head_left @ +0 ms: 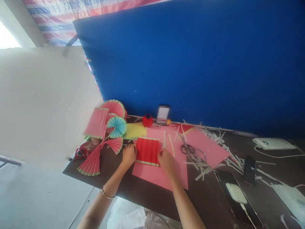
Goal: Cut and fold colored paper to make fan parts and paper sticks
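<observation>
A red pleated paper sheet [147, 150] with pale strips along two edges lies on a pink paper sheet [157, 175] on the dark table [205, 197]. My left hand [129, 156] presses the pleated sheet's left edge with curled fingers. My right hand [165, 160] holds its right edge, fingers closed on the paper. A bangle circles my left wrist.
Folded paper fans, pink [91, 162] and turquoise [116, 126], lie at the left. A yellow sheet [135, 130], a red tape roll [147, 120], scissors [187, 149] and several white paper strips [214, 165] lie behind and right. A blue board [190, 63] stands at the back.
</observation>
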Demonstrator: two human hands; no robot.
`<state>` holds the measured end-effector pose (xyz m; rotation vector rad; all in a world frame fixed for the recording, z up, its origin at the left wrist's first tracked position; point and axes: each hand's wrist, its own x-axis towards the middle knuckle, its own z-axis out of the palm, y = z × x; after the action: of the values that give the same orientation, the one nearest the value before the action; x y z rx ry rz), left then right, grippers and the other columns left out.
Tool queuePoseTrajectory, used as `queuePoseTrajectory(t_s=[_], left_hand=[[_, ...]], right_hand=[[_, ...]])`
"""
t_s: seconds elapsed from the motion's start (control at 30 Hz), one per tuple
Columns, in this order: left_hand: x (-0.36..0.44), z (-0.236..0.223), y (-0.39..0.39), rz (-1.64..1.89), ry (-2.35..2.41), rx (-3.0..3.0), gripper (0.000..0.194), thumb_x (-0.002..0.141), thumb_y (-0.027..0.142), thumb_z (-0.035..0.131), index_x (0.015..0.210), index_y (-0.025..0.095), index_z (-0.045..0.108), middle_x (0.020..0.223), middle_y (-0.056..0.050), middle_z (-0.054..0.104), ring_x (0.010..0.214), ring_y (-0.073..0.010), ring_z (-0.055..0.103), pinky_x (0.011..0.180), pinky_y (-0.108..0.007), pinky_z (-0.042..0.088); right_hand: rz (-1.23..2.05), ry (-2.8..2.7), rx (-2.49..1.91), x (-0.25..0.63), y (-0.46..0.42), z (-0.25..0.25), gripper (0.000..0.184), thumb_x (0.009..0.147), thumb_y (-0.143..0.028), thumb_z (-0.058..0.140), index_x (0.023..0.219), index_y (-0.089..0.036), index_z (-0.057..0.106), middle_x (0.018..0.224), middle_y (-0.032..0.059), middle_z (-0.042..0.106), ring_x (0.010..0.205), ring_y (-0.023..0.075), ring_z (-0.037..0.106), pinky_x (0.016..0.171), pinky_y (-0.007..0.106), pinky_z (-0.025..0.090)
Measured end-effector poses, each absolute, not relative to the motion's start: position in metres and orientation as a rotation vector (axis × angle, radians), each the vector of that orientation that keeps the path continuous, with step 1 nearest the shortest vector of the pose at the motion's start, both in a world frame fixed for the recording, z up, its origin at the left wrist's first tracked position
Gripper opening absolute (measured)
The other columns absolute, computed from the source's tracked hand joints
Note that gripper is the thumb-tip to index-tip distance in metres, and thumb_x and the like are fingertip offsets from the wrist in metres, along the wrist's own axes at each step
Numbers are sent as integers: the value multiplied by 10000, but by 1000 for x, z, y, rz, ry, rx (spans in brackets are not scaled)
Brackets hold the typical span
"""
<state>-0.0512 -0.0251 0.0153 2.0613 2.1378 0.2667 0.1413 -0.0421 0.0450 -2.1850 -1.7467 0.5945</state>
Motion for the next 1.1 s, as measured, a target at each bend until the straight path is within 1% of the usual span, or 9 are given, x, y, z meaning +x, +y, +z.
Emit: queuePoseTrajectory(t_s=[0.33,0.47,0.57,0.63,0.7,0.8,0.87,0.97,1.1], left_hand=[[-85,4,-36,326,2208,2109,227,848,158,362,801,116,579,839,-115,605,837,-230,581,736,-328,425],[-91,5,-43,386,2228,2223,190,817,152,399,790,120,584,837,-120,582,859,-246,562,766,-356,434],[-90,4,-47,399,2265,2310,187,790,138,429,885,100,586,904,-149,571,923,-282,544,792,-402,435],[-89,3,-48,431,2214,2391,335,766,78,414,1079,86,533,1067,-176,549,1048,-296,501,851,-422,419],[-89,2,-46,452,2025,2548,549,720,-12,362,1256,98,407,1274,-165,458,1203,-274,401,948,-420,367],[-91,0,-42,397,1690,2746,736,642,-82,310,1348,124,296,1421,-106,322,1340,-220,213,1059,-426,242],[-94,-2,-40,359,1630,2763,717,654,-65,315,1345,123,313,1425,-108,318,1356,-213,168,1079,-459,185],[-97,-5,-38,296,1651,2714,572,744,7,332,1304,112,384,1396,-132,362,1333,-229,244,1077,-499,161],[-99,-6,-40,276,1646,2684,433,881,164,305,1305,140,390,1362,-127,416,1286,-232,341,1070,-513,166]], right_hand=[[479,-1870,-1981,126,-33,19,212,821,-224,409,728,-178,595,675,46,640,560,144,564,485,245,299],[388,-1971,-1805,124,-27,12,209,823,-225,419,733,-183,603,836,77,639,769,172,581,649,260,393],[342,-2048,-1663,125,-21,6,212,816,-183,414,754,-191,616,1019,84,617,973,188,539,814,287,394],[330,-2077,-1608,126,-18,1,224,814,-166,407,757,-198,621,1046,71,618,995,185,533,854,304,387],[320,-2083,-1589,127,-17,-4,227,820,-172,406,756,-199,622,1010,68,634,959,185,549,850,316,393],[304,-2077,-1593,130,-17,-8,235,836,-187,398,770,-194,623,939,74,651,899,190,564,820,324,404],[300,-2085,-1587,132,-19,-9,238,841,-186,394,788,-195,626,918,69,653,885,188,564,820,324,400],[312,-2117,-1558,136,-21,-9,233,842,-180,401,822,-207,632,930,51,650,906,176,555,848,308,380],[327,-2125,-1573,142,-19,-9,243,839,-157,391,868,-202,629,939,57,627,903,174,541,815,292,378]])
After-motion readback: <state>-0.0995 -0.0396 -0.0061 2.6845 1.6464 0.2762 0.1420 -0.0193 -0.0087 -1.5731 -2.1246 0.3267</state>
